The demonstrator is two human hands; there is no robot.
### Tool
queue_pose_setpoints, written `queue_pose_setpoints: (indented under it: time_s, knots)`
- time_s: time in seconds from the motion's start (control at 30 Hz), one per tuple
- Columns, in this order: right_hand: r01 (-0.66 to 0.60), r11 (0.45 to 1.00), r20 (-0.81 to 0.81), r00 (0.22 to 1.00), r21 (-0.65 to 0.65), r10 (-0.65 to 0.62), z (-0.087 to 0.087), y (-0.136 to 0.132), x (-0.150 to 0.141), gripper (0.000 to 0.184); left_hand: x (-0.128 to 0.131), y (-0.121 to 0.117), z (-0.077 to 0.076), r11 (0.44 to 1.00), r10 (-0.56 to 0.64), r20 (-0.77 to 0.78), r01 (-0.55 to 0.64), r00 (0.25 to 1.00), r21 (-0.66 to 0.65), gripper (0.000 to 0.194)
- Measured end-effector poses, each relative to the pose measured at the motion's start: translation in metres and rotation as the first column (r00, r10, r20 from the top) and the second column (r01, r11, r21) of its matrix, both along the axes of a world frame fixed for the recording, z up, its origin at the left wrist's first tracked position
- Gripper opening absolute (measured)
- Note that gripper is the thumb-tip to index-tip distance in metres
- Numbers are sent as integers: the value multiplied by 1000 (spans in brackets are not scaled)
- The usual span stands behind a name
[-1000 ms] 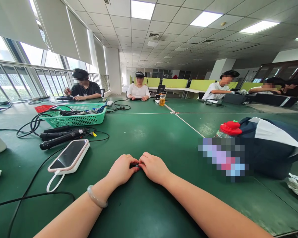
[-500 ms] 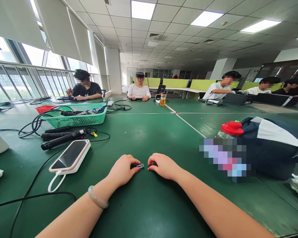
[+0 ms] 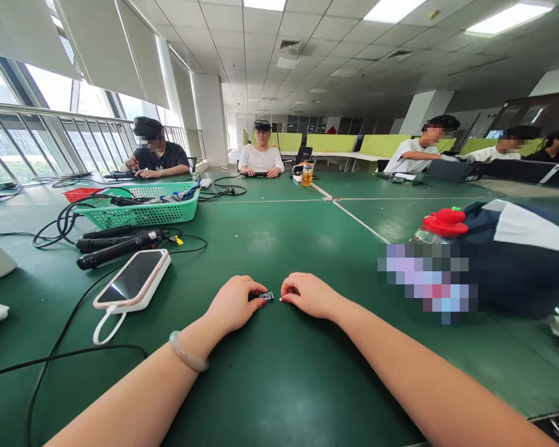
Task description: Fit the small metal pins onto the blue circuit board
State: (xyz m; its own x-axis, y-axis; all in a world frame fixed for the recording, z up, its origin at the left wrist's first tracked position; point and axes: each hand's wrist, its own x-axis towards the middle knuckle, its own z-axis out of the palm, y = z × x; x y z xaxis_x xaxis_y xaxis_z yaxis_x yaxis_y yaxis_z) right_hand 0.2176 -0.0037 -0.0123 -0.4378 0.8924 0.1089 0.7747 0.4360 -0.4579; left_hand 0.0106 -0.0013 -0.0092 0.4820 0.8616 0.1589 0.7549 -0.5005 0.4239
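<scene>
My left hand [image 3: 233,303] rests low over the green table [image 3: 279,385], with a bangle on its wrist. Between its thumb and fingers it pinches a small dark rectangular piece with pale markings, like a tiny circuit board [image 3: 267,297]. Just to the right, my right hand [image 3: 310,295] is closed in a pinch. A tiny white bit [image 3: 281,300] shows at its fingertips, too small to name. A narrow gap separates the two hands, and the pieces do not touch.
Left of my hands lie a phone [image 3: 137,279] with a white cable, black rod-shaped tools [image 3: 118,249] and a green basket [image 3: 140,214] of cables. At right are a red-lidded bottle [image 3: 445,222] and a dark bag [image 3: 517,273]. Several people sit around the table.
The whole view has shifted, so table and hands appear slightly higher. The dark piece the right fingers showed earlier is less visible; a white bit shows there now. The left hand keeps its grip.
</scene>
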Motion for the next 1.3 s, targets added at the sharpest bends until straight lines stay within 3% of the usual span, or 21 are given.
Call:
queue_pose_setpoints:
  time_s: [0.17, 0.5, 0.87, 1.13, 1.3]
  knots:
    - [2, 996, -67, 998, -85, -8, -1, 2, 10, 12, 2, 3, -2, 1000, -11, -28, 11, 1000, -5, 24]
    - [26, 997, -15, 1000, -76, -27, 1, -1, 12, 11, 3, 3, -1, 1000, -6, -51, 5, 999, -20, 27]
    - [13, 1000, 93, 996, 29, -15, -7, 1, 7, 15, 3, 4, -3, 1000, -18, -53, 17, 998, -18, 28]
    - [65, 993, 3, 998, 101, -66, -4, -3, -2, 17, 4, 1, -1, 999, -39, -61, 39, 997, -6, 25]
    - [44, 990, 44, 998, 137, -50, -6, -6, -18, 17, 6, 2, -1, 999, -53, -82, 53, 995, -3, 24]
